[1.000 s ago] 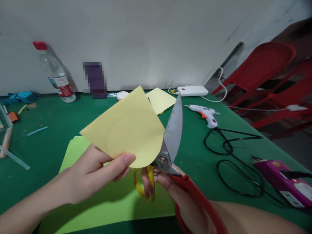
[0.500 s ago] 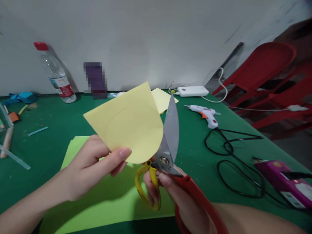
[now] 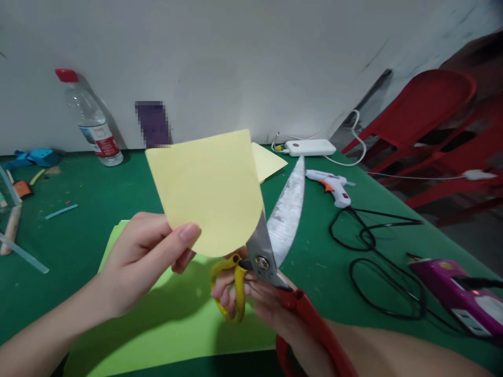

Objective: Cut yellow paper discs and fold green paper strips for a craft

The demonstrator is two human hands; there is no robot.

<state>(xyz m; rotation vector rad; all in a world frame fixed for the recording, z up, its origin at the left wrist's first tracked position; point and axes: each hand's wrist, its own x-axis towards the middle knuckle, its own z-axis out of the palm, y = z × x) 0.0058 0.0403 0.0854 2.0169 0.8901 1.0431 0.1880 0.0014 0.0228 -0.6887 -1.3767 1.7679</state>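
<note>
My left hand (image 3: 157, 251) pinches the lower left edge of a pale yellow sheet of paper (image 3: 212, 193), thumb in front and fingers behind. The sheet's lower edge is rounded, while its top keeps two sharp corners. Scissors (image 3: 262, 263) with one yellow and one red handle are in my right hand (image 3: 271, 303), fingers through the loops. Their blades stand apart; the left one lies partly behind the paper's right edge, the other slants up to the right. Beneath both hands lie light green sheets (image 3: 168, 324).
Another yellow paper (image 3: 269, 162) lies behind the held sheet. To the right are a glue gun (image 3: 332, 186), its black cable (image 3: 369, 235), a purple power strip (image 3: 456, 293) and a white power bank (image 3: 310, 147). A water bottle (image 3: 94, 120) stands back left; red chairs (image 3: 424, 110) are beyond the table.
The scissor blades have spread wider, one swinging right. My left hand has turned the paper slightly clockwise, and its top edge is now closer to level.
</note>
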